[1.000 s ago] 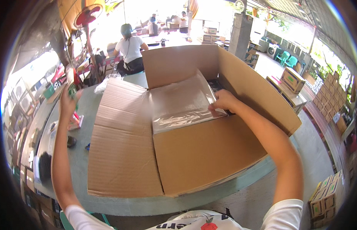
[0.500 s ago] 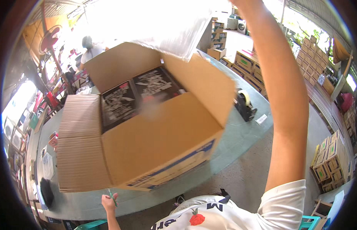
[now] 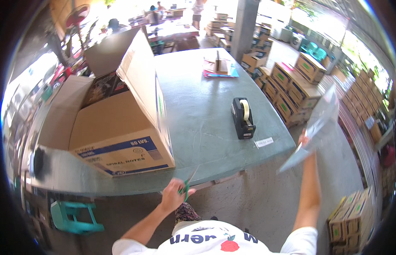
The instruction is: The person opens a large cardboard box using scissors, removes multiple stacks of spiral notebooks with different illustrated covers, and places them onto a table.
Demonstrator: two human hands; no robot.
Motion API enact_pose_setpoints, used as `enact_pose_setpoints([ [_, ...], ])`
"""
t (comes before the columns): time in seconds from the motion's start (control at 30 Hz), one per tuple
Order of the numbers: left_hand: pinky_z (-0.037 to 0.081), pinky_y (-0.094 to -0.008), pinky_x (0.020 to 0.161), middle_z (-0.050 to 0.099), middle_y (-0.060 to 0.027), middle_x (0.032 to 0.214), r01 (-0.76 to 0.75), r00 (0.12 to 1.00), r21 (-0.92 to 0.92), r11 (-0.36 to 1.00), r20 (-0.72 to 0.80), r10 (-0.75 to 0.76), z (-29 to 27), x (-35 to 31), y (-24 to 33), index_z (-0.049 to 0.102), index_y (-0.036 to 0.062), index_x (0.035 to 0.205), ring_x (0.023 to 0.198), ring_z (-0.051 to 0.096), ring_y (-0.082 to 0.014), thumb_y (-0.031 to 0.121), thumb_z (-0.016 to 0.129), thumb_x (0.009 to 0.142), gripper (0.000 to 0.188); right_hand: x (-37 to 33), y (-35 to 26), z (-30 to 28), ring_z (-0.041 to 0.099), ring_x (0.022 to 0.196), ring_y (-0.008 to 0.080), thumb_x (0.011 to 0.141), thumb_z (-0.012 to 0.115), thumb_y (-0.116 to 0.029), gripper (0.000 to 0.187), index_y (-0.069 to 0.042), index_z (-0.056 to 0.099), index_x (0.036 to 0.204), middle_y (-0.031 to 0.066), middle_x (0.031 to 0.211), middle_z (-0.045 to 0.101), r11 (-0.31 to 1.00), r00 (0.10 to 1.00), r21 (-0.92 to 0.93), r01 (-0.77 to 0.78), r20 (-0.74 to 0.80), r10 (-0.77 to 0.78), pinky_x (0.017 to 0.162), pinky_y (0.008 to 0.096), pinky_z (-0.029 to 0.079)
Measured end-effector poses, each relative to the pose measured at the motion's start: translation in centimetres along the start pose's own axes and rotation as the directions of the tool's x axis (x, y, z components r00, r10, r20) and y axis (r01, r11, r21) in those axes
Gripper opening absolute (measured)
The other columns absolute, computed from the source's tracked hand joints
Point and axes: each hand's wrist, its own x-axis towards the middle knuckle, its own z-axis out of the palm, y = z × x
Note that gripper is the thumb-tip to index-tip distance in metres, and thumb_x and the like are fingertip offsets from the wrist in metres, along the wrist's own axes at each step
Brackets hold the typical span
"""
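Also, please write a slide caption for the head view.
Green-handled scissors in the left hand, a plastic sheet in the right hand, an open carton on the table.

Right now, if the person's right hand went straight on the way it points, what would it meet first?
Probably the stacked cartons beyond the table's right side; the right hand, holding a clear plastic sheet, points toward them, though height and depth are unclear.

On your desk point(image 3: 193, 106), a black tape dispenser point(image 3: 240, 124) sits near the right edge, a white label point(image 3: 264, 142) just beside it toward the near right corner. Pink and blue sheets point(image 3: 223, 75) lie near the far right corner. You have piled cartons point(image 3: 291, 90) beyond the right edge and a teal stool point(image 3: 60, 216) off the near edge.
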Motion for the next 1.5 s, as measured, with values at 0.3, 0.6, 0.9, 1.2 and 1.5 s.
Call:
enact_pose_setpoints([
  [0.3, 0.049, -0.0376, 0.065, 0.062, -0.0141, 0.077, 0.271, 0.897, 0.279, 0.921, 0.273, -0.347, 10.8, 15.0, -6.4, 0.057, 0.0042, 0.079, 0.073, 0.061, -0.0274, 0.016, 0.072, 0.063, 0.025, -3.3, -6.7, -8.7, 0.048, 0.071, 0.0177, 0.094, 0.036, -0.022, 0.044, 0.002, 0.033, 0.131, 0.0083, 0.080, 0.050, 0.993, 0.954, -0.046, -0.112, 0.274, 0.121, 0.065, 0.0289, 0.039],
  [0.6, 0.048, -0.0326, 0.075, 0.047, -0.0123, 0.117, 0.224, 0.952, -0.354, 0.908, 0.279, -0.126, 18.0, 18.2, 3.3, 0.048, 0.0128, 0.122, 0.096, 0.054, -0.0222, 0.025, 0.082, 0.061, 0.071, 4.4, -11.8, -1.4, 0.050, 0.079, 0.0190, 0.094, 0.035, -0.024, 0.045, -0.002, 0.032, 0.133, 0.0112, 0.091, 0.054, 0.951, 0.931, -0.195, -0.240, 0.230, 0.283, 0.069, 0.0301, 0.041],
  [0.9, 0.041, -0.0395, 0.091, 0.037, -0.0157, 0.121, 0.202, 0.979, -0.456, 0.867, 0.131, -0.159, 28.2, 20.2, 6.7, 0.053, 0.0187, 0.116, 0.109, 0.044, -0.0314, 0.014, 0.081, 0.061, 0.062, 10.1, -8.7, -15.5, 0.049, 0.062, 0.0093, 0.088, 0.055, -0.022, 0.019, -0.004, 0.057, 0.092, 0.0018, 0.076, 0.057, -0.096, 0.614, -0.822, -0.561, -0.335, -0.715, 0.055, 0.0259, 0.043],
  [1.2, 0.042, -0.0358, 0.092, 0.037, -0.0124, 0.125, 0.317, 0.945, -0.475, 0.821, 0.090, -0.313, 26.8, 22.5, 7.0, 0.064, 0.0113, 0.094, 0.111, 0.047, -0.0261, -0.002, 0.076, 0.061, 0.038, 18.6, -9.7, -13.5, 0.045, 0.051, 0.0090, 0.086, 0.057, -0.011, 0.008, -0.005, 0.056, 0.091, -0.0005, 0.066, 0.052, 0.383, 0.677, -0.776, -0.501, -0.628, -0.385, 0.043, 0.0260, 0.039],
  [1.5, 0.055, -0.0322, 0.076, 0.058, -0.0104, 0.108, 0.452, 0.849, -0.786, 0.422, 0.234, -0.474, 25.5, 31.0, 12.7, 0.050, -0.0020, 0.118, 0.098, 0.056, -0.0178, -0.017, 0.061, 0.065, 0.057, 30.9, -6.8, -18.9, 0.044, 0.050, 0.0066, 0.084, 0.057, -0.006, 0.006, -0.009, 0.055, 0.089, -0.0030, 0.066, 0.050, 0.344, 0.811, -0.839, -0.421, -0.518, -0.271, 0.041, 0.0230, 0.038],
])
